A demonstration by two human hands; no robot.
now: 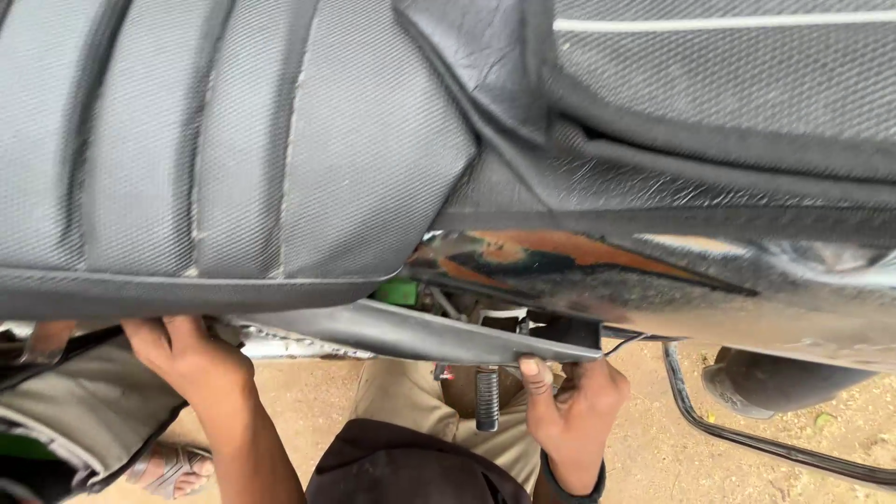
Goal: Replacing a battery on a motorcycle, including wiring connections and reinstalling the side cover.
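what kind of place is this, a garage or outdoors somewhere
Probably an outdoor, roadside sort of repair spot, not a built garage. The ground is bare sandy dirt, and a motorcycle fills the view: its black textured seat, a scuffed side panel and a footpeg.

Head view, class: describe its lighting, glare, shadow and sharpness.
Head view: soft daylight; glare on the glossy side panel; the black seat is evenly lit, its weave sharp; shade beneath it around the left hand and right hand gripping the grey panel; sandy ground slightly soft.
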